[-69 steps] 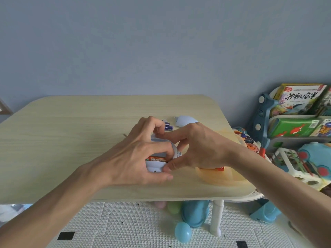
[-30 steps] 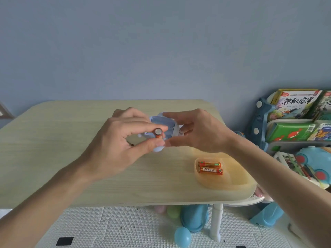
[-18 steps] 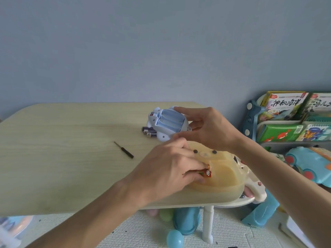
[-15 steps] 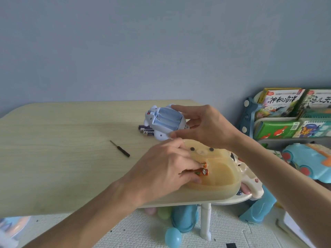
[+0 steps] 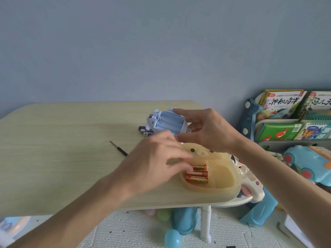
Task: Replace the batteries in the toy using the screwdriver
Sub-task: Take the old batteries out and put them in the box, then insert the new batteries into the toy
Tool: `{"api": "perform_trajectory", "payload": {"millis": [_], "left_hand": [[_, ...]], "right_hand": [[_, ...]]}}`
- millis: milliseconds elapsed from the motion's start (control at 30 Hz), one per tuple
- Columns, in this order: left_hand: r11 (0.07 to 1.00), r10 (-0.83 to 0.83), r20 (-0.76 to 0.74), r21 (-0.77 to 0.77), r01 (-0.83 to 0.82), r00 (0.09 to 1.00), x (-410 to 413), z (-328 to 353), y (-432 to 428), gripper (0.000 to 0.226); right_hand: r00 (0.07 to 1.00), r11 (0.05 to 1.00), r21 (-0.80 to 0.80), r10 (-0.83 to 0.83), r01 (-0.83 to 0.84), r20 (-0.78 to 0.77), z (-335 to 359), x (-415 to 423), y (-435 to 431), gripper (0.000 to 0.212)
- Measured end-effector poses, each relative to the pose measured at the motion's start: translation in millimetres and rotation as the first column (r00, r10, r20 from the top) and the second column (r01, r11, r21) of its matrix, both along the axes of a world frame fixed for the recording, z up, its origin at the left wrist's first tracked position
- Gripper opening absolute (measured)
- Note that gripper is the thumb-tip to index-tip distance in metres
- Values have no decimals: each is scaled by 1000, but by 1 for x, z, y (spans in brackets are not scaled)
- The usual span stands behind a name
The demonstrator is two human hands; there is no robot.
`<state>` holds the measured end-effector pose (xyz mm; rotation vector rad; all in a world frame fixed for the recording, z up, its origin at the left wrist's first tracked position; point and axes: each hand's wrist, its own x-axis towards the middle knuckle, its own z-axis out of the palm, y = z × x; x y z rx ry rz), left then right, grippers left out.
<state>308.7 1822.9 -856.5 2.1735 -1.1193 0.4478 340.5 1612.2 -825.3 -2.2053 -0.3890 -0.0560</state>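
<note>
The person's right hand [image 5: 206,130] grips the pale blue toy [image 5: 165,124] between thumb and fingers, holding it just above the far side of the wooden table [image 5: 59,158] with its underside turned up; the battery compartment [image 5: 170,123] lies open and its slots look empty. The left hand [image 5: 157,163] reaches over the near rim of the translucent yellow bear-face tray [image 5: 223,178], fingers loosely curled and a little blurred, their tips touching the uppermost of three orange batteries [image 5: 197,174] lying side by side in the tray; whether it has closed on one cannot be told. Three dark blue batteries [image 5: 146,131] lie on the table just beside the toy. The small black screwdriver [image 5: 119,150] rests flat on the table, left of both hands and apart from them
</note>
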Motion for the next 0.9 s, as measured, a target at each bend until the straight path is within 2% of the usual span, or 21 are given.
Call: {"api": "perform_trajectory", "payload": {"millis": [67,133,233,333,433,733,800,900], "left_hand": [[992,89,51,-92,-84,995,10,11,18,36],[971,188,29,-153,-182,982,19,23,42,47],[957,239,-149,-132,-259,960,28,28,79,70],[978,164,-323,-68,-196,932,31,23,103,82],[992,69,-446,-62,-108,892,22,16,109,74],[977,49,-701,-116,-181,711,0,-16,120,86],[968,26,-730,-153,-201,683,1,-19,121,81],[966,21,-722,-163,-199,692,3,-19,123,78]], "right_hand": [[1000,1000,12,17,-17,-11,0,-2,2,79],[999,999,8,41,-41,-27,1,-4,4,79],[993,994,-11,108,-108,-48,4,-7,10,79],[978,980,-18,195,-197,-78,6,-12,19,78],[961,964,-50,253,-259,-111,6,-18,29,79],[942,945,-123,279,-304,-189,-8,-26,52,79],[936,938,-134,291,-320,-200,-5,-27,54,77],[929,916,-212,293,-340,-224,9,-22,54,73]]}}
